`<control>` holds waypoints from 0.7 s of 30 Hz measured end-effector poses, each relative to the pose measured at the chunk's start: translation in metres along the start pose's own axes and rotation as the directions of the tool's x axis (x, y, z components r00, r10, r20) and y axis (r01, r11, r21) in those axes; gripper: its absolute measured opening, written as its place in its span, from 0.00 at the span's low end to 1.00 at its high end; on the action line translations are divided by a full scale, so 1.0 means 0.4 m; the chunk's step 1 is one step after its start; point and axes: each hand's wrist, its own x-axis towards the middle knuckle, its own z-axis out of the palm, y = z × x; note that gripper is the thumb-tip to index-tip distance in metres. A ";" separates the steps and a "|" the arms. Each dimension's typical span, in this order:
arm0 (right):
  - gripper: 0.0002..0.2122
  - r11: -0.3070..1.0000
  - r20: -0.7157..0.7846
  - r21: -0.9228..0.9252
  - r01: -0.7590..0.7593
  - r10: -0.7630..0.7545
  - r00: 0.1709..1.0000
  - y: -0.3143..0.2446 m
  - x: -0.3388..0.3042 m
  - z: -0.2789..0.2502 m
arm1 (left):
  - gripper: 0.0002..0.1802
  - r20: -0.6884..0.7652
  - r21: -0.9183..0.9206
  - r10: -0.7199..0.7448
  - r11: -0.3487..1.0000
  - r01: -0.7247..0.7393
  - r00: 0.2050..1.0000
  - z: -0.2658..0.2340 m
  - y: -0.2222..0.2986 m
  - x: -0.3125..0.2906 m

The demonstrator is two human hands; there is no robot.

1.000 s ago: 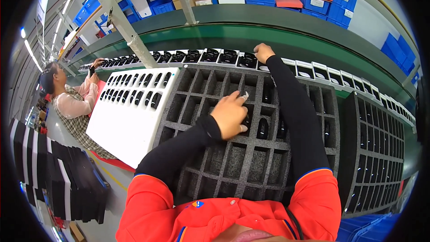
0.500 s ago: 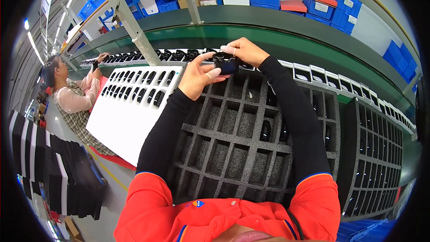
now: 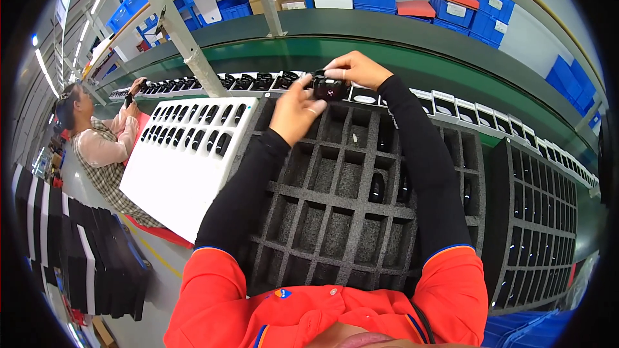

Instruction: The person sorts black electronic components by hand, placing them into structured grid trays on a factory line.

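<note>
A small black device with a glossy dark screen (image 3: 331, 89) is held up over the far edge of the grey foam tray (image 3: 303, 191). A faint reddish mark shows on its screen. My right hand (image 3: 358, 71) grips it from above and the right, fingertips closed on its top edge. At its left edge is my left hand (image 3: 296, 111), fingers bent, index finger and thumb against the device; their exact contact is blurred. White finger covers show on some fingertips. Most pockets of the tray beneath my arms are bare, while a few hold black devices (image 3: 377, 187).
White open boxes (image 3: 445, 104) line the green conveyor (image 3: 380, 53). Left stands a white foam tray (image 3: 174, 183) with black devices; right, another dark foam tray (image 3: 538, 219). A metal post (image 3: 193, 58) rises near the line. A co-worker (image 3: 97, 142) handles a black item at far left.
The device has shifted slightly right and up, and its screen now shows a reddish mark. My left hand has moved right and turned, its fingers less wrapped beneath the device.
</note>
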 end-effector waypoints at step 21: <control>0.22 0.947 -0.091 0.296 -0.128 0.161 0.983 0.083 -0.031 -0.131 | 0.18 0.424 -0.003 -0.028 0.999 0.032 0.905 0.193 0.015 0.113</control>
